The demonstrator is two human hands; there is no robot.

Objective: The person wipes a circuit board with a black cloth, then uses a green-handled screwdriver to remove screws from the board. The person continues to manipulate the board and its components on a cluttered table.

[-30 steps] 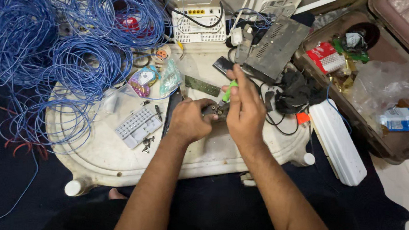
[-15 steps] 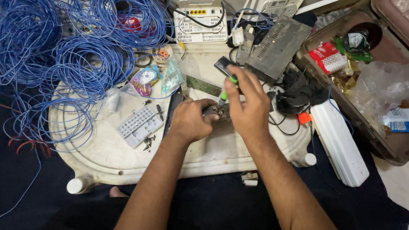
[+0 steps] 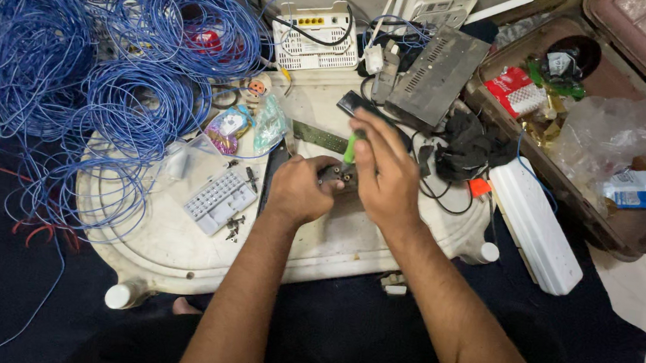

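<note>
My left hand point(image 3: 299, 189) grips a small dark electronic part point(image 3: 337, 176) against the white plastic tabletop point(image 3: 177, 247). My right hand point(image 3: 384, 171) is closed round a green-handled screwdriver point(image 3: 350, 149), its tip down on that part. The two hands touch over the part, which is mostly hidden by my fingers. A white keypad panel point(image 3: 218, 197) with a few loose screws point(image 3: 235, 227) lies just left of my left hand.
Coils of blue wire point(image 3: 75, 82) cover the left. A white router point(image 3: 316, 37), a grey metal box point(image 3: 431, 78), black cables point(image 3: 462, 151) and a white power strip point(image 3: 535, 223) lie behind and right. An open brown case point(image 3: 629, 239) holds packets and plastic bags.
Both hands stay on the small part; the right hand has shifted slightly on the screwdriver. The view has drifted a little.
</note>
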